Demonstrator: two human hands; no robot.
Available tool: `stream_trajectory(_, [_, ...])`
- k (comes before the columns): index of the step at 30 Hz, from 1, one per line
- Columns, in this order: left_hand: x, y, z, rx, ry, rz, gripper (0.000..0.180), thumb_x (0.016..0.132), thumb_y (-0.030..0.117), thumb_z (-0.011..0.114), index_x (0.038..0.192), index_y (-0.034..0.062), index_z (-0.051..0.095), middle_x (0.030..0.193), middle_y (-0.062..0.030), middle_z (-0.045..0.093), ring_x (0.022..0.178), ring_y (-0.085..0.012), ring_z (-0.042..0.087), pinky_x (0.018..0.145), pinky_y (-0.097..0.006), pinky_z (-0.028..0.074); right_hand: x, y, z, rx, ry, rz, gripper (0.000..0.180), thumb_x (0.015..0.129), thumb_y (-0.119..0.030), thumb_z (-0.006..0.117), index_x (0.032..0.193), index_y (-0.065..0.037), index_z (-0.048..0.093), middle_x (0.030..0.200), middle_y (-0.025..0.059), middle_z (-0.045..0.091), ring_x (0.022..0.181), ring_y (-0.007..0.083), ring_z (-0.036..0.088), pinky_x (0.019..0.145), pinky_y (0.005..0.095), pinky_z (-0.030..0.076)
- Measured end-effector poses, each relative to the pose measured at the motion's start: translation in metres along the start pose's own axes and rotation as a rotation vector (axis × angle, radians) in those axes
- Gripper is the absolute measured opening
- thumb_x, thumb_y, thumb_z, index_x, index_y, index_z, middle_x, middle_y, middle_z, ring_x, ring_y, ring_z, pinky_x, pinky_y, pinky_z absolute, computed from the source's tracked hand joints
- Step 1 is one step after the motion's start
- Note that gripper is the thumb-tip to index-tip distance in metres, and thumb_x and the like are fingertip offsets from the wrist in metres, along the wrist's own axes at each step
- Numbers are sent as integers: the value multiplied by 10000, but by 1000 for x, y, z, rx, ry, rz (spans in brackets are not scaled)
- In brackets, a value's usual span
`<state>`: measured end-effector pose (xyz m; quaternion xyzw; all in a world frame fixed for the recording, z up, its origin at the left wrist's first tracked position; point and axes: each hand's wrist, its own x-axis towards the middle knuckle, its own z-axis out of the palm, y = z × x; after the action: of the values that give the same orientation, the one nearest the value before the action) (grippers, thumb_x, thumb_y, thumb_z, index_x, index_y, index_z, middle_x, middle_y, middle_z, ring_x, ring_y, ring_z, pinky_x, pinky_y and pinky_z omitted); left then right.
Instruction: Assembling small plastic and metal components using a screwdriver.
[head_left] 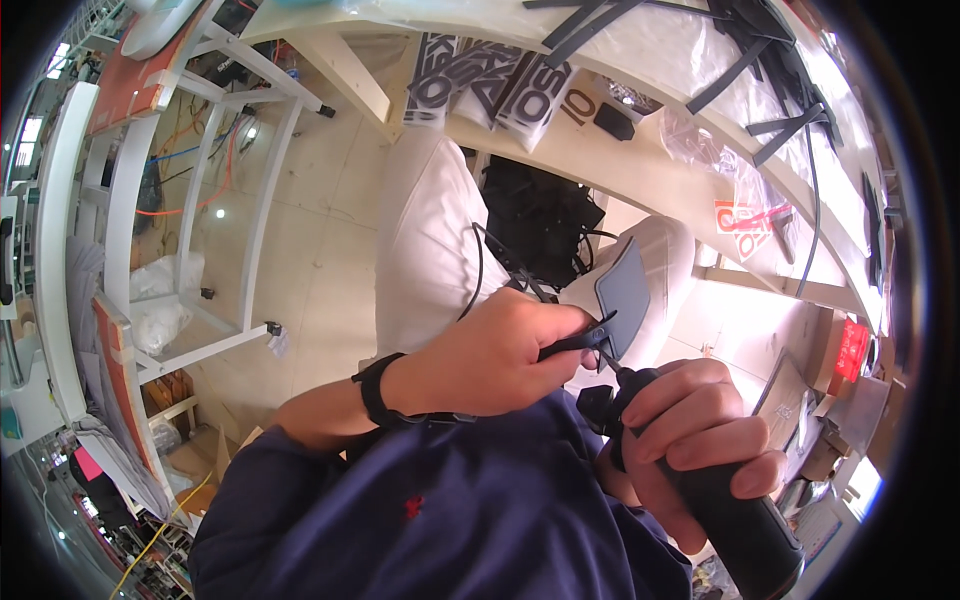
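In front of my lap, my left hand (500, 345) pinches a dark curved piece (578, 338) between thumb and fingers. A flat grey panel (624, 296) with rounded corners stands just beyond it; whether the two are joined I cannot tell. My right hand (700, 425) is wrapped round the thick grip of a black electric screwdriver (745, 520). Its thin metal tip points up and left, at or very near the dark piece by my left fingertips. The exact contact point is too small to make out. A black band (372, 392) circles my left wrist.
Below the table edge, a dark heap of black items and straps (530, 215) sits between my knees. The table (640, 165) ahead carries printed plastic bags (480, 85) and black strips (765, 80). A white metal frame (262, 215) stands at left; cardboard boxes (835, 400) are at right.
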<state>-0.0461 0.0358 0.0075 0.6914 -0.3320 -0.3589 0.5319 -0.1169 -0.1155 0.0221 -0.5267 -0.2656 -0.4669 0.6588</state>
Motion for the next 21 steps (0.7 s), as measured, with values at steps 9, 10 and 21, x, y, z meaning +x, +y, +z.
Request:
stream_trajectory(9, [1, -4, 3, 17, -2, 57, 239, 810, 2, 601, 1042, -35, 644, 828, -134, 705, 734, -212, 698, 645, -270, 517, -2, 1, -3, 14, -6, 20, 534, 829, -462, 701, 1112, -91, 442, 741, 35, 493, 478, 120, 538, 390, 245, 482])
stream_trajectory(10, [1, -4, 3, 15, -1, 57, 239, 810, 2, 601, 1042, -35, 644, 828, -134, 705, 734, -212, 698, 645, -270, 517, -3, 2, -3, 22, -13, 24, 534, 828, -467, 700, 1105, -91, 440, 739, 35, 493, 475, 119, 537, 386, 244, 480])
stream_trajectory(21, [1, -6, 7, -13, 13, 48, 231, 803, -5, 605, 1028, -35, 648, 806, -137, 700, 714, -222, 696, 634, -281, 517, -6, 4, -6, 9, -24, 12, 517, 846, -462, 681, 1090, -80, 433, 731, 42, 492, 470, 119, 540, 385, 241, 480])
